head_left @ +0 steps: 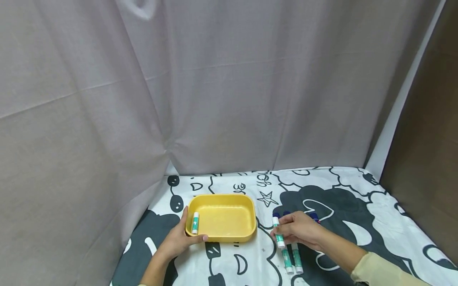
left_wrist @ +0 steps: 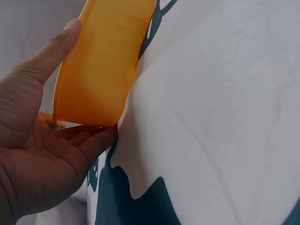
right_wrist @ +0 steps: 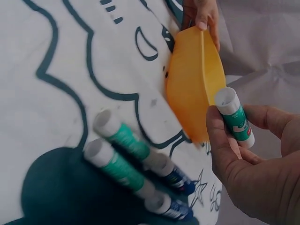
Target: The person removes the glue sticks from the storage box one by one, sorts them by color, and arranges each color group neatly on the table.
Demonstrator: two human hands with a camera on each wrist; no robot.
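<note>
A yellow tray [head_left: 229, 237] lies on the patterned cloth in the head view. My left hand [head_left: 179, 237] grips its left end, the thumb against the wall and rim [left_wrist: 101, 70] in the left wrist view. Inside the tray, near that end, lies one white-and-green glue stick [head_left: 195, 223]. My right hand [head_left: 300, 229] pinches another glue stick [right_wrist: 236, 117] between thumb and fingers, to the right of the tray and above the cloth. Below that hand, two more white-and-green glue sticks [head_left: 287, 261] [right_wrist: 123, 140] lie side by side.
Beyond the two green glue sticks lie white-and-blue sticks [right_wrist: 171, 208], partly hidden by my right hand in the head view. Another dark blue end [head_left: 314, 217] shows behind that hand. A grey curtain [head_left: 229, 99] hangs behind the cloth, and a brown panel [head_left: 425, 151] stands at right.
</note>
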